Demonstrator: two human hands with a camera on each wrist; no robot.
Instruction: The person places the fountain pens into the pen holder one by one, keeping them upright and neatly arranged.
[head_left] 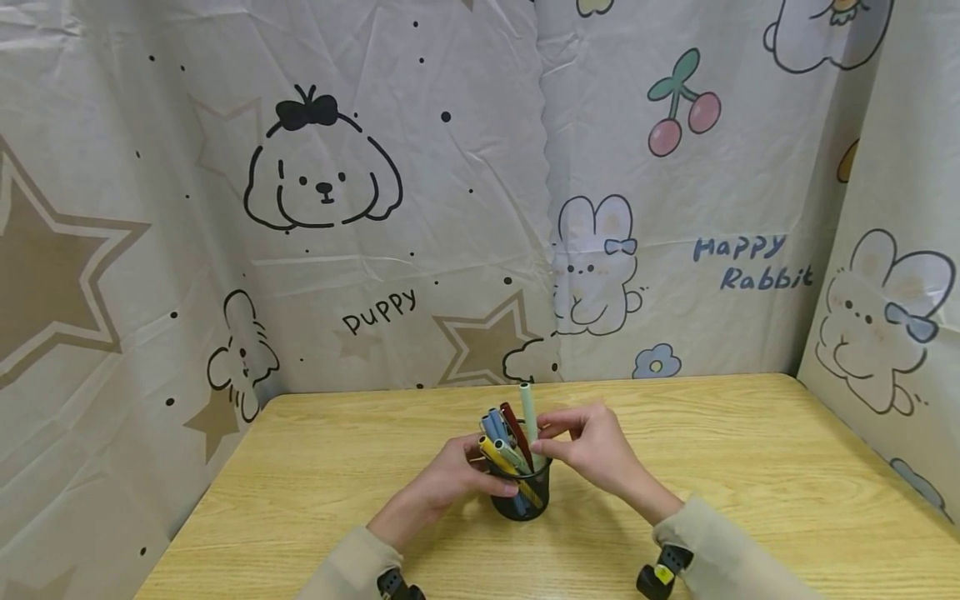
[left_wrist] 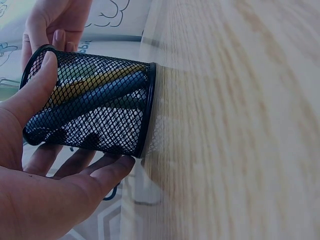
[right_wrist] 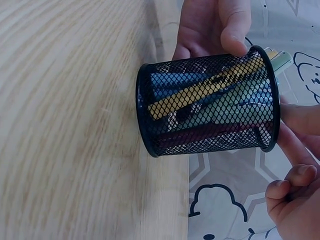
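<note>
A black mesh pen cup (head_left: 534, 498) stands on the table, with several markers in it. My left hand (head_left: 450, 477) grips its left side; in the left wrist view, the thumb lies near the rim and the fingers spread along the mesh wall. With thumb and fingers, my right hand (head_left: 594, 443) pinches a light green marker (head_left: 528, 410) that rises above the others at the cup's right side. Its lower end is hidden. A yellow marker (head_left: 497, 455), a dark red marker (head_left: 514, 423), blue markers (head_left: 489, 427) and another light green marker (head_left: 508, 452) lean inside the cup.
The wood-grain table (head_left: 337, 467) extends on both sides of the cup. Behind it hangs a pale cloth (head_left: 465, 150) with cartoon prints, which also covers the left and right sides. Black straps (head_left: 663, 571) circle the sleeves' wrists.
</note>
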